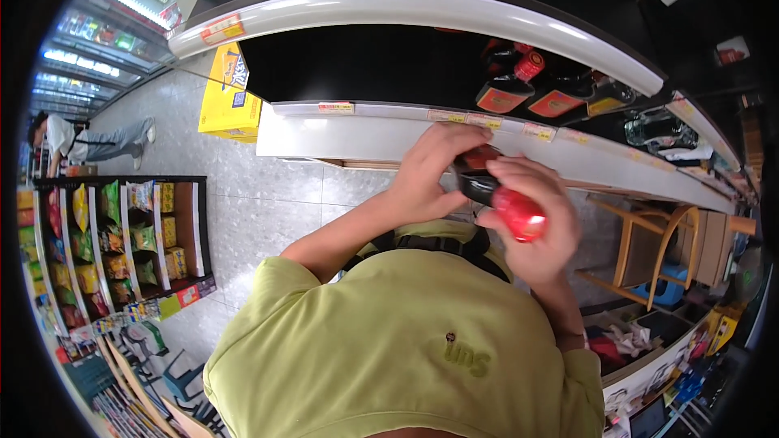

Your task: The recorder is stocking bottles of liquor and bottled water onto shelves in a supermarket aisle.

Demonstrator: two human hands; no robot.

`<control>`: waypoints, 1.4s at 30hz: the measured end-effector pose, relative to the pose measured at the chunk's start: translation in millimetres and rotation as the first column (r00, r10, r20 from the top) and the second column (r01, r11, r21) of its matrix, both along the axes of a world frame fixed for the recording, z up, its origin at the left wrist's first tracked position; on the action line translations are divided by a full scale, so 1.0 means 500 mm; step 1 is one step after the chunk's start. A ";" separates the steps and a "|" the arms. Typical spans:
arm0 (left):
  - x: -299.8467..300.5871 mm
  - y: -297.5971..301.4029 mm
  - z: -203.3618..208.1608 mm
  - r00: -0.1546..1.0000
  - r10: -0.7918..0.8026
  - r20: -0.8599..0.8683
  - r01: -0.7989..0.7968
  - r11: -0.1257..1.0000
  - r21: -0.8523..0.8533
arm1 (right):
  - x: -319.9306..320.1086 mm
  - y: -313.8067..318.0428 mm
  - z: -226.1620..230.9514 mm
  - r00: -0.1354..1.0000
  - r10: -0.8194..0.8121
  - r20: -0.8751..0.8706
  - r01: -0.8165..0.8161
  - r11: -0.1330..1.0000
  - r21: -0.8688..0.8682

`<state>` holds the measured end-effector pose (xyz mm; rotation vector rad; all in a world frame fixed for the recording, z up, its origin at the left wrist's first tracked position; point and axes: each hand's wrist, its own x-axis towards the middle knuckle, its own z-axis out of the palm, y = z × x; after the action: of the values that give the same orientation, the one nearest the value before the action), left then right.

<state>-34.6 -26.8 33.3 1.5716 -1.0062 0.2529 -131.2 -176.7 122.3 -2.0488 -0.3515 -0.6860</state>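
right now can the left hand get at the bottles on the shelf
Probably not without letting go: the left hand grips a dark bottle, though the way to the shelf bottles looks open.

Dark bottle (479, 187), glossy red cap (521, 216), plain yellow-green shirt (365, 332)

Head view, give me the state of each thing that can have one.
Dark bottle: held in both hands, red top on.
Left hand: closed on the bottle's body.
Right hand: closed around its red-topped end.
Shelf bottles: untouched by either hand.
Snack rack: stocked with packets.
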 end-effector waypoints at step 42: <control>0.300 -0.043 -0.210 0.779 0.219 -0.587 0.027 0.924 0.380 | -0.115 -0.011 -0.200 0.943 -0.257 -0.209 0.239 0.965 -0.108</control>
<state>115.6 -48.0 -71.5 1.8718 -0.4522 -0.4048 -188.5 -182.3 22.4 -2.2449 0.0100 -0.5910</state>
